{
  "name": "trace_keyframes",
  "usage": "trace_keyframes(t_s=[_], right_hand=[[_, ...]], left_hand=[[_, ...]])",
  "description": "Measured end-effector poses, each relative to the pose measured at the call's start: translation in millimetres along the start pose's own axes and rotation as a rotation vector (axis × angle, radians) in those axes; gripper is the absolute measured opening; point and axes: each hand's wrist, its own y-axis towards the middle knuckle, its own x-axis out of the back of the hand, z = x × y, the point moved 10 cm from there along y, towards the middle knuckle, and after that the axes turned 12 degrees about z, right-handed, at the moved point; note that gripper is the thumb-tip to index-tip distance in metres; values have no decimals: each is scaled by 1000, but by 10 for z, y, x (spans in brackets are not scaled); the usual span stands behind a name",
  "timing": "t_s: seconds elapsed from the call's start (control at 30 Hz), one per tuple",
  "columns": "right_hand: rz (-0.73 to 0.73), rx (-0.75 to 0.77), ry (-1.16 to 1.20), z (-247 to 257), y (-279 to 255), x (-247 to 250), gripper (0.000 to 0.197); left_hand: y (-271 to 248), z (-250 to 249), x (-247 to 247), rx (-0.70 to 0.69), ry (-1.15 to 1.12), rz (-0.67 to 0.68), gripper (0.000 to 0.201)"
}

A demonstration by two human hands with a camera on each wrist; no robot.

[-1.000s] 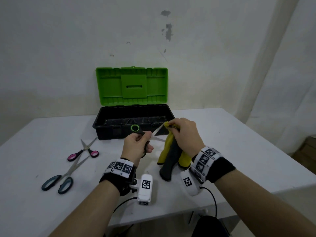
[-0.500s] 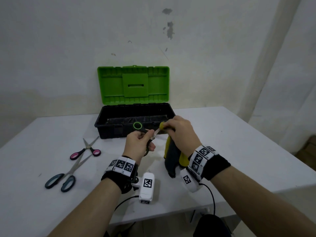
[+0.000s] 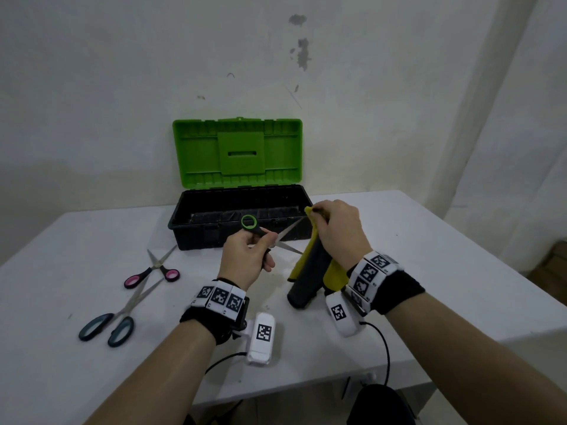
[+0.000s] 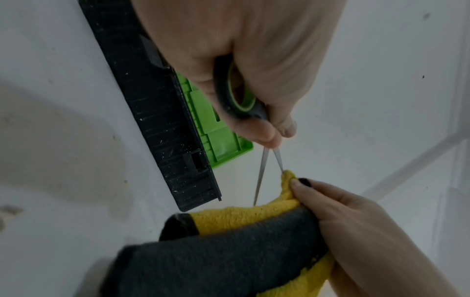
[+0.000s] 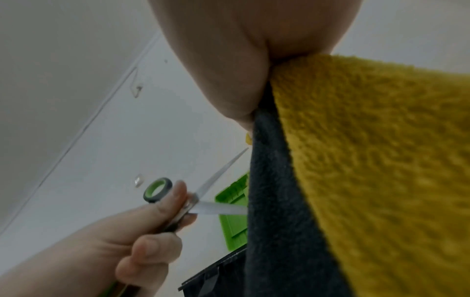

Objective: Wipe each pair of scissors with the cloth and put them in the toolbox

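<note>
Yellow and grey terry makes up the cloth, which hangs from the right hand nearest the body, its lower end close to the white surface. The right hand's fingers are curled round the cloth's top fold and pinch it over the tip of one blade. Just left of it, the left hand grips the handles of the green-ringed scissors, fingers closed round the lower loop while the upper loop stands free above the knuckles. The blades are spread in a narrow V; the left wrist view shows one tip buried in the yellow fold and the other bare, touching the cloth's edge lower down.

Further left on the surface lie two more pairs, apart from both hands: the grey-handled scissors nearer, the pink-handled scissors just beyond, their blades crossing or nearly so. Behind the hands stands the toolbox, black tray open, green lid upright against the wall. No scissors can be made out inside, though its floor is dim.

So the task looks to be in its first third: the first pair is under the cloth, none is stowed, and two wait untouched.

Against half a second ago, the cloth hand has slid outward from near the pivot to the blade tip, and the blades have opened wider, much as they stood a second ago. The two pairs on the surface have not moved.
</note>
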Motion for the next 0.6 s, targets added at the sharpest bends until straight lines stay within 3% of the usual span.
trace_keyframes(t_s=[0.07,0.17,0.27,0.4,0.6], right_hand=[[5,78,29,144,-49,8,21],[122,182,-23,360,-133,-220,20],[164,97,-57,203,-55,-286,21],[61,8,6,-25,9,-34,18],[140,298,42,444,-195,-127,10]], left_hand=[[7,5,15,-1,7,-11,14],[1,-24,-40,-25,35,19,13],[-26,-26,-93,-33,48,55,12],[-44,119,-33,63,-54,14,16],[-64,183,-137,163,-283,21,19]])
